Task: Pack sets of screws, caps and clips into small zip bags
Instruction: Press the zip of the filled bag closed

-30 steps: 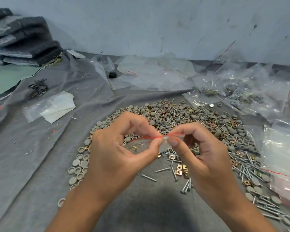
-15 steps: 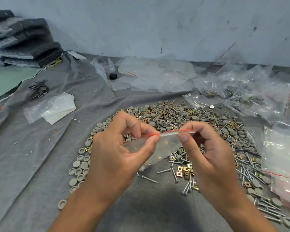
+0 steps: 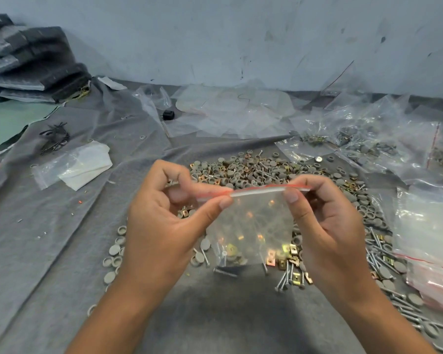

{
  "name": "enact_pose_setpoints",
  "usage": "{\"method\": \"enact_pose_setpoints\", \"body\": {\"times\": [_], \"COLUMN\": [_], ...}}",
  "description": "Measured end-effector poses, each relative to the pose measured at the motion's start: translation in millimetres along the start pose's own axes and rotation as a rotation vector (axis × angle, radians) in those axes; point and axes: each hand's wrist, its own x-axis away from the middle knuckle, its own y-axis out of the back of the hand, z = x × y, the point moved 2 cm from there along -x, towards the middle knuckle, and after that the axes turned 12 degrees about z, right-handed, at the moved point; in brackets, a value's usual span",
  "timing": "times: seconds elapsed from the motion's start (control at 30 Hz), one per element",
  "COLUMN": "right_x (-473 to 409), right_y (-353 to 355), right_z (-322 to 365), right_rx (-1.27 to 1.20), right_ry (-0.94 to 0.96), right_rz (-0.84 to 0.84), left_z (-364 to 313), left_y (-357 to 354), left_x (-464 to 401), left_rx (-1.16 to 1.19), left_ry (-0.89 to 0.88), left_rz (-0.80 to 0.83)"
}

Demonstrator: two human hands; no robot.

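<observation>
Left hand (image 3: 161, 226) and right hand (image 3: 327, 226) each pinch the red-striped top edge of a small zip bag (image 3: 251, 226), held taut between them. Bag hangs below grip; screws, clips visible inside. Beneath and beyond: loose hardware pile (image 3: 253, 172) on grey cloth (image 3: 62, 238).

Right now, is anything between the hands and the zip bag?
Nothing visible. The left hand and right hand both pinch the zip bag directly at its red-striped top edge, held up above the pile of screws, caps and clips.
</observation>
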Motion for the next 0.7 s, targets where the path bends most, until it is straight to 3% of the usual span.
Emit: {"method": "enact_pose_setpoints", "body": {"times": [0.13,0.47,0.6,0.7], "right_x": [-2.0,1.4,0.8,-2.0], "right_y": [3.4,-1.3,1.2,-0.4], "right_z": [-1.5,5.4,11.9,19.1], "right_rx": [-0.05,0.013,0.141,0.379], "right_ry": [-0.011,-0.031,0.044,0.145], "right_rz": [-0.028,0.043,0.045,0.077], "left_z": [1.6,10.9,17.1,21.0], "left_y": [0.3,1.0,1.2,-4.3], "left_x": [0.0,-1.4,-0.3,3.2], "left_rx": [0.086,0.015,0.003,-0.058], "left_ry": [0.01,0.012,0.0,-0.022], "left_rz": [0.03,-0.04,-0.017,0.04]}}
